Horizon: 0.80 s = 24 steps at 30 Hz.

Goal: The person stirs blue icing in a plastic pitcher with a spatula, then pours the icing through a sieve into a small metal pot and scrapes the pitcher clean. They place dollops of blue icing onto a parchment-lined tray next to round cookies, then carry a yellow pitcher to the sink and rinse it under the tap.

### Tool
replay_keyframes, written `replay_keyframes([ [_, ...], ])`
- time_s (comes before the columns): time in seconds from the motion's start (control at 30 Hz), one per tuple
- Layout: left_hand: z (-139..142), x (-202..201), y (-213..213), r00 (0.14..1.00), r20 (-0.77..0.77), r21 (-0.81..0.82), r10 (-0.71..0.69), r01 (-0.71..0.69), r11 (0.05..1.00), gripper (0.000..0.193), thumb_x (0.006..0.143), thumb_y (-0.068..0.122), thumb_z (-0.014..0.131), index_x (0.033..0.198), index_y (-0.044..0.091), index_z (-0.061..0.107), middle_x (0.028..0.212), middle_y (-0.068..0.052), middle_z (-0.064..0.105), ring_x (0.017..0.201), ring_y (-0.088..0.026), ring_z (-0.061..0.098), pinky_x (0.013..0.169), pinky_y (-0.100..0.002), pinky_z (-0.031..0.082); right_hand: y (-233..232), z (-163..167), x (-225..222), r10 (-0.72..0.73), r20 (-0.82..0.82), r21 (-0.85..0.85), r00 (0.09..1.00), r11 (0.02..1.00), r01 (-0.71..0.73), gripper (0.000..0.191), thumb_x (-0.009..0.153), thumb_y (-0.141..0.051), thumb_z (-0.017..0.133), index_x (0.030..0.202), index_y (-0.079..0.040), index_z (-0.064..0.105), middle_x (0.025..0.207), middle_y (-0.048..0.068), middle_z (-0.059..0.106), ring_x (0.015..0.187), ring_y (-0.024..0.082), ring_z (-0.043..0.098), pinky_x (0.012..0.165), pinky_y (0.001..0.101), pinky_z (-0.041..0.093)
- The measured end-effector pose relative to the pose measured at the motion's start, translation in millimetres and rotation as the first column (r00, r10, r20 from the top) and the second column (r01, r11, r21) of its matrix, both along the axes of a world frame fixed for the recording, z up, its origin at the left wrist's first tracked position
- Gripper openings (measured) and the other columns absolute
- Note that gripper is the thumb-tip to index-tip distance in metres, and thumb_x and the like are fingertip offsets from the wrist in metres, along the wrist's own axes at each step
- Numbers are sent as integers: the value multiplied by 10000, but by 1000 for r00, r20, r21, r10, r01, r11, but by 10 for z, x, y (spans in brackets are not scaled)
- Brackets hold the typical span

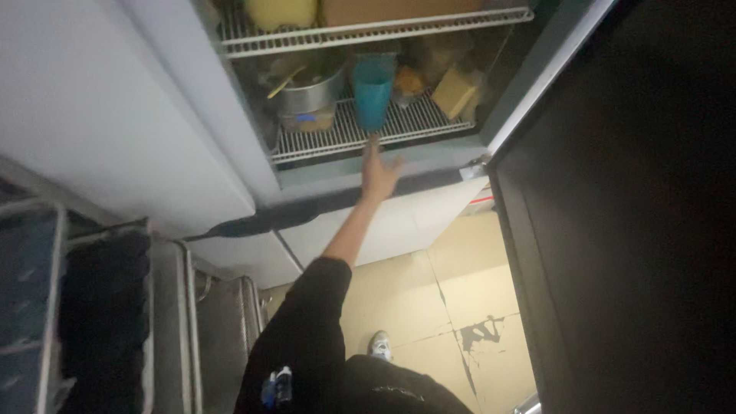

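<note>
- Up at the fridge, I am reaching my left hand, fingers spread wide, toward the blue cup.
- Beside it, a metal pot is sitting on the wire shelf.
- I cannot see my right hand.

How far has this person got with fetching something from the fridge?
Done: the fridge door stands open. In hand: the left hand stretches toward the blue cup on the wire shelf, fingers spread, holding nothing. Left: the cup is not yet grasped.

Black sleeve (pushed up), white shoe.
</note>
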<state>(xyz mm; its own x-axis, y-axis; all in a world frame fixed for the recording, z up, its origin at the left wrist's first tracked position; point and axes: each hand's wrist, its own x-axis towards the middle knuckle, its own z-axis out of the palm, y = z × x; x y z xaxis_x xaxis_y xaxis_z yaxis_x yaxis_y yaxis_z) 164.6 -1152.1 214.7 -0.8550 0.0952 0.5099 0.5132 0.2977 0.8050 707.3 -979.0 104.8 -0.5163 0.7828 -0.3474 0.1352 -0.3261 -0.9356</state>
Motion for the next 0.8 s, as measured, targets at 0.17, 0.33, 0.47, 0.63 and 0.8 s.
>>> replay_keyframes([
  [0.17,260,1395,-409,934,122,191,-337,311,931,576,877,152,771,1394,57,534,1229,-112,680,829,-149,695,757,-305,557,-266,3,119,-17,-36,33,999,999,18,612,905,-236,652,1435,3,460,1343,105,530,1150,220,528,888,380,496],
  [0.33,912,2737,-1017,729,36,200,-683,664,720,332,948,125,761,1271,103,692,1093,-40,744,827,-106,693,726,-252,575,-684,-151,338,-20,-71,141,997,990,29,638,907,-208,667,1461,13,439,1354,109,515,1153,216,517,884,373,494],
  [0.47,1254,3565,-1510,664,-60,-59,-745,743,667,527,842,292,835,1309,125,657,1179,-75,706,889,-150,696,740,-273,580,-1092,-402,56,115,-206,-36,972,992,-125,480,748,-84,645,1213,20,584,1055,116,631,870,229,639,713,382,555],
  [0.63,1268,3743,-1831,795,-142,-42,-589,590,806,925,731,389,896,1432,-6,440,1328,-194,584,1069,-261,659,894,-367,561,-1589,-169,-427,406,-55,-44,912,912,-408,237,914,-136,556,972,79,636,806,144,683,646,199,591,558,335,481],
  [0.8,881,3478,-2056,948,-153,173,-279,303,937,752,812,230,862,1405,1,460,1281,-149,594,1024,-237,682,861,-369,585,-1898,494,-752,695,228,142,682,669,-729,326,895,-211,587,1164,-68,702,875,65,736,681,137,623,615,285,531],
])
